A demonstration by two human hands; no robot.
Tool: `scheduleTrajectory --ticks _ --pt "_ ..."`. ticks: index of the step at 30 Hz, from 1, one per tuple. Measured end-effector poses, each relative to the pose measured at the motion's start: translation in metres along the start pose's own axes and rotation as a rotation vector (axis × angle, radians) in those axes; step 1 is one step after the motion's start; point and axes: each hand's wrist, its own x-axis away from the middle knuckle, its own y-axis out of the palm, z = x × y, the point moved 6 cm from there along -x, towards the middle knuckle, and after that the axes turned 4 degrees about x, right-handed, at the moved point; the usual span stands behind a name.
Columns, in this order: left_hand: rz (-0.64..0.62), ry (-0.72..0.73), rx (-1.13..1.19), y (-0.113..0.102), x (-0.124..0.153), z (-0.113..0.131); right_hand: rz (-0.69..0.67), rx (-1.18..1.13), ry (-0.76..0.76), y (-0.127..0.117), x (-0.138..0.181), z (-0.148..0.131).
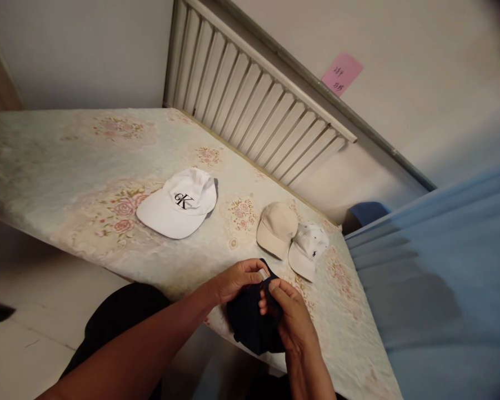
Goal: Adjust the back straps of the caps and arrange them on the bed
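A dark, nearly black cap (250, 322) is held between both my hands at the near edge of the table. My left hand (237, 280) pinches its upper edge beside a small pale tag or buckle (264, 274). On the other side, my right hand (294, 311) grips the cap's strap area, some fingers showing through the opening. Just beyond lie a beige cap (277, 228) and a white cap with a small dark logo (308, 250), touching each other. Farther left rests a larger white cap with black CK lettering (181, 203).
A floral cloth (241, 189) covers the table. Behind it stands a white radiator (241, 94) along the wall, with a pink note (342, 73) above. A blue curtain (450, 266) hangs at the right, near a dark blue object (364, 215).
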Motion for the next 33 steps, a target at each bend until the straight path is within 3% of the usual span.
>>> scheduleTrajectory --ticks 25,33 --pt "0.055 -0.011 -0.022 -0.002 0.001 -0.002 0.005 -0.017 0.016 -0.001 -0.002 0.005" --pt "0.066 0.014 -0.072 -0.003 0.001 0.001 -0.015 0.113 -0.003 -0.009 0.007 0.006"
